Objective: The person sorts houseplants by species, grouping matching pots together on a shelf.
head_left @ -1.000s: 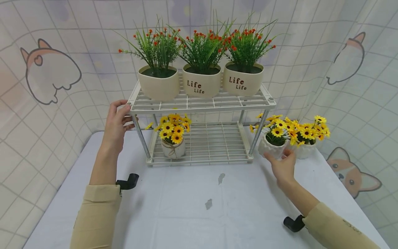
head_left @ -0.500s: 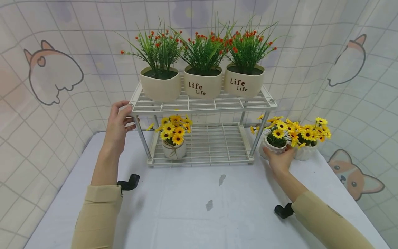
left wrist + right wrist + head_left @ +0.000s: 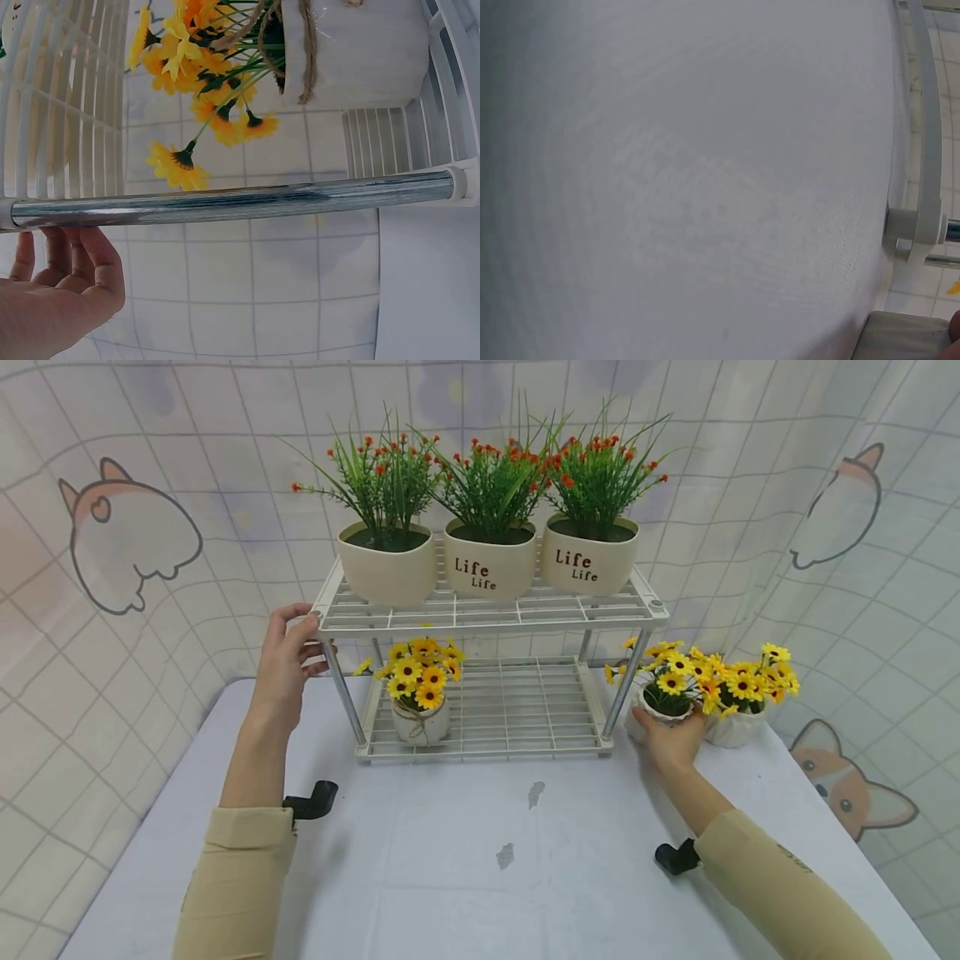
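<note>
A white two-tier wire rack (image 3: pixel 487 608) stands at the back of the table. My left hand (image 3: pixel 288 647) grips its top left corner, and in the left wrist view the curled fingers (image 3: pixel 71 270) lie just under the chrome post (image 3: pixel 225 202). Right of the rack, my right hand (image 3: pixel 671 737) is wrapped round a small white pot of yellow flowers (image 3: pixel 663 689) standing on the table. Only a corner of that pot (image 3: pixel 907 339) shows in the right wrist view, beside the rack's foot (image 3: pixel 907 225).
Three beige pots of red-flowered grass (image 3: pixel 489 568) fill the top shelf. One yellow-flower pot (image 3: pixel 420 720) sits at the left of the lower shelf. Another yellow-flower pot (image 3: pixel 738 722) stands right of the held one. Black clamps (image 3: pixel 311 800) (image 3: pixel 675 857) sit on the white table (image 3: pixel 450 877).
My right hand has reached forward and closed round the nearer white pot of yellow flowers. The left hand has stayed on the rack's corner.
</note>
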{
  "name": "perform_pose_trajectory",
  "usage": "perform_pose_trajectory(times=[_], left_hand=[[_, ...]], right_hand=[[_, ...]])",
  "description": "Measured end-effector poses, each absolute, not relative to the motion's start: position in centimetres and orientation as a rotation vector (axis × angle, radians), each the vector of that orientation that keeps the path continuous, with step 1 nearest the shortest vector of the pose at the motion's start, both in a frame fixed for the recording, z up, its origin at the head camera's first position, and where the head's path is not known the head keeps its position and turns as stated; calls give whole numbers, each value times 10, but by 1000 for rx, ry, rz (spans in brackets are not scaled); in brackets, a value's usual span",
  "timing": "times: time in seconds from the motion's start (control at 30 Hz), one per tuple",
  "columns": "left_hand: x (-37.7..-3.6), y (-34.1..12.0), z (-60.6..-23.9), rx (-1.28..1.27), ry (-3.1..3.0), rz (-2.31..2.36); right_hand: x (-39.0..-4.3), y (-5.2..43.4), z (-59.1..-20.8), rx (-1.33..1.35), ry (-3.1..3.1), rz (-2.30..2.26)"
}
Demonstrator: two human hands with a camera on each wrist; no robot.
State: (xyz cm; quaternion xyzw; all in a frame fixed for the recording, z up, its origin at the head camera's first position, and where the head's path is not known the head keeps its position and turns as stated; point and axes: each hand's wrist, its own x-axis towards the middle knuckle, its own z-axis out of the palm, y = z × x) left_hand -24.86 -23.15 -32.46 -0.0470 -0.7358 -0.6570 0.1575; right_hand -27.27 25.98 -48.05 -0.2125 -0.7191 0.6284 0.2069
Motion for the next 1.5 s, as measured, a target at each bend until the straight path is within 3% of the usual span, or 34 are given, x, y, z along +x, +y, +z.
perform_pose_trajectory(times=[0.63, 1.5], left_hand=[[-247, -230, -323, -151, -2107, -1895], [-246, -231, -321, -135, -2120, -1901]], right_hand=[[-254, 261, -475, -679, -2075, 1721], [-171, 246, -460, -590, -2336, 1798]])
